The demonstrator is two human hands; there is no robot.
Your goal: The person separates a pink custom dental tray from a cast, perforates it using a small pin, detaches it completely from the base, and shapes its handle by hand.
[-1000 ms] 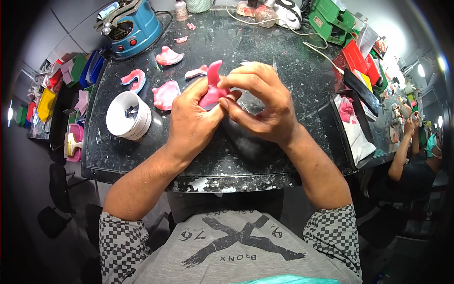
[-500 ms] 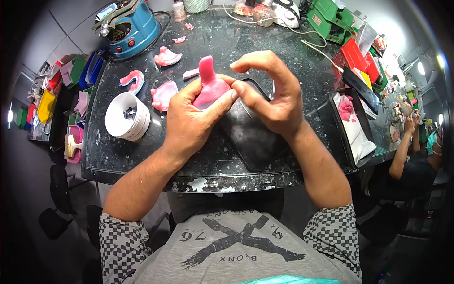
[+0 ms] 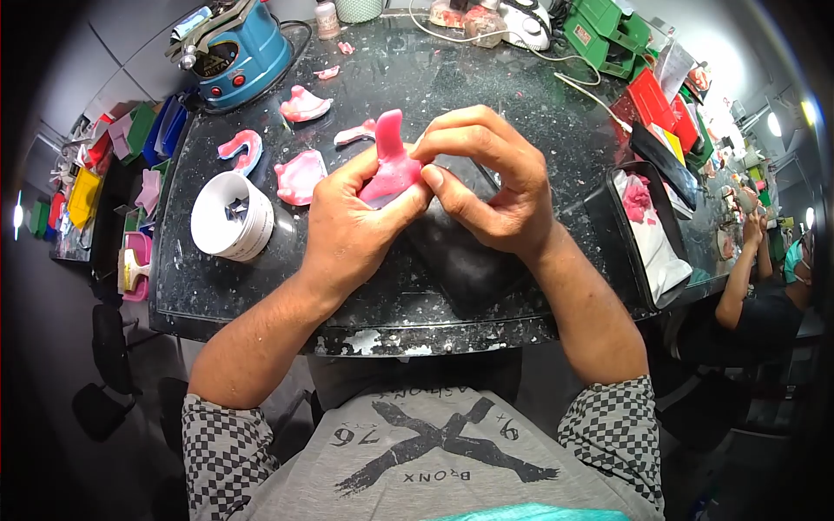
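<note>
A pink dental impression tray with an upright, tongue-shaped handle is held over the bench in front of me. My left hand is wrapped round its left side and underside, thumb along the near edge. The thumb and fingertips of my right hand close on its right edge, by the base of the handle. Its underside is hidden by my fingers. Below my hands lies a dark flat pad. Behind and left of the tray are a small pink-and-white piece and a pink moulded piece.
A white tub with metal bits stands left, near a horseshoe-shaped impression. A blue machine stands back left. At right are a black tray with pink scraps and a phone. Another person works far right.
My right fingers have come down from a raised, spread position onto the edge of the tray. The tray has shifted slightly right and down, its handle leaning more to the right.
</note>
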